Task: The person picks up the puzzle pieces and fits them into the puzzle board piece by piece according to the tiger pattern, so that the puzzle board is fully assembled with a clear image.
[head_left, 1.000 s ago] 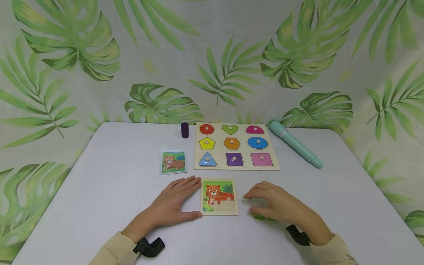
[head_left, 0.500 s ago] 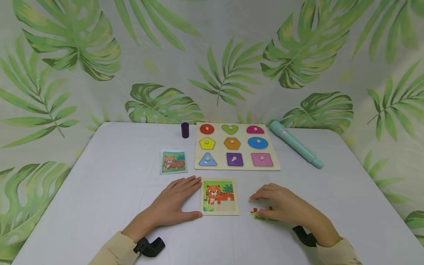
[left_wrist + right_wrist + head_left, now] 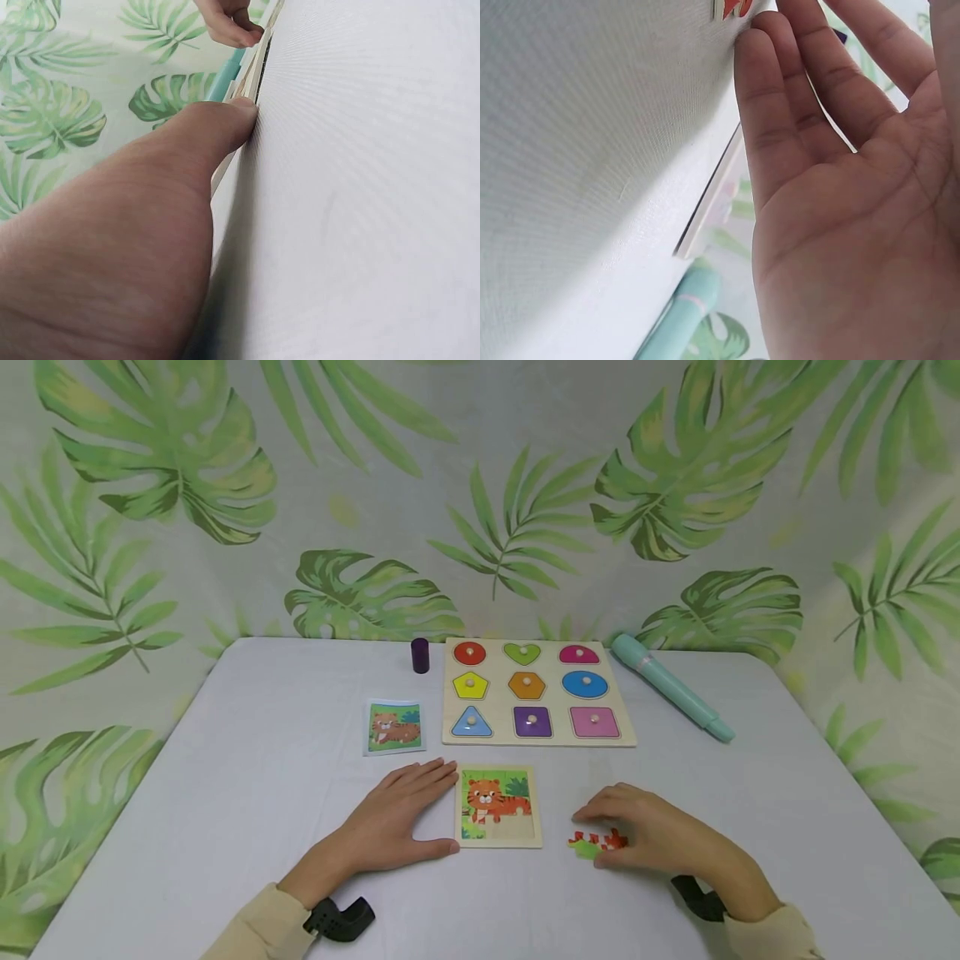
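Note:
A square wooden tray [image 3: 537,835] holds a partly filled tiger jigsaw [image 3: 483,795]; bare wood shows at its lower right. My left hand [image 3: 390,827] lies along the tray's left side, fingers straight, fingertips and thumb right at the rim. In the left wrist view its thumb [image 3: 217,124] reaches the tray edge. Several loose red and green jigsaw pieces [image 3: 585,850] lie right of the tray. Over them is my right hand [image 3: 656,831], thumb and fingers spread apart around the pieces, partly hiding them. A piece [image 3: 731,6] shows near its fingertips in the right wrist view.
Behind the tray lies a wooden shape-puzzle board [image 3: 495,739] with knobbed coloured shapes. A tiger picture card [image 3: 394,727] and a dark purple cylinder [image 3: 420,656] are to its left. A long mint-green pen-shaped thing [image 3: 671,687] lies at the right. Leafy cloth [image 3: 495,527] hangs behind.
My right hand has drawn back to the right from near the tray, uncovering more of the loose jigsaw pieces. The left hand and the tray have stayed in place.

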`<action>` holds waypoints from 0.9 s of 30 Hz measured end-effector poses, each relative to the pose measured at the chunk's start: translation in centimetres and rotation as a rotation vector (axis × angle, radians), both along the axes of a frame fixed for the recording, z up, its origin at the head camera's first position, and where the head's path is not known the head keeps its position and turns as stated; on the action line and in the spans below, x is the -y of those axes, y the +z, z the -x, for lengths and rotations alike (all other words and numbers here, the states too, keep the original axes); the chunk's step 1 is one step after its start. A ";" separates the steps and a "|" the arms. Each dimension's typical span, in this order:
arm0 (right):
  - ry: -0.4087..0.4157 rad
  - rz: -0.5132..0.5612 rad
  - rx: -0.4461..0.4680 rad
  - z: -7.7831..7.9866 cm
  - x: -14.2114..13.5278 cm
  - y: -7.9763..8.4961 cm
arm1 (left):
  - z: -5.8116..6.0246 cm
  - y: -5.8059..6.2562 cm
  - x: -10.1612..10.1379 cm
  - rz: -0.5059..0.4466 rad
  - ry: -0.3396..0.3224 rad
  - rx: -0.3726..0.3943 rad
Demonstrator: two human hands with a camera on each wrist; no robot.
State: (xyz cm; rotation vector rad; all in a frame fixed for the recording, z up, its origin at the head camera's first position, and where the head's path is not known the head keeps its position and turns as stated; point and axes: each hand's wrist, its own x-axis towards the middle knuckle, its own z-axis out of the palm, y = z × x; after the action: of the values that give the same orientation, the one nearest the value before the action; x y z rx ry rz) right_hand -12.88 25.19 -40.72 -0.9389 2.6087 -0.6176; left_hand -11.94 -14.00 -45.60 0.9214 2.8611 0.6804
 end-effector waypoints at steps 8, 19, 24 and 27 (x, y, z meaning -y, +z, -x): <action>0.016 0.005 -0.025 0.0 0.0 -0.1 | 0.0 -0.1 0.0 0.001 0.000 -0.001; 0.023 0.023 -0.040 0.2 0.2 -0.3 | -0.1 0.2 0.0 -0.001 -0.003 -0.003; 0.006 0.013 -0.056 0.2 0.2 -0.4 | -0.1 0.2 0.0 -0.004 -0.001 -0.003; 0.008 0.012 -0.066 0.2 0.1 -0.5 | -0.1 0.2 0.0 -0.005 0.000 -0.001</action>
State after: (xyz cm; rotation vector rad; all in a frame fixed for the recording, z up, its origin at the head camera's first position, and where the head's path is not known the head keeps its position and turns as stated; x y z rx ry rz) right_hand -13.11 25.11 -41.18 -0.9893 2.6606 -0.6103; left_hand -11.89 -13.98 -45.37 0.9229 2.8615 0.6873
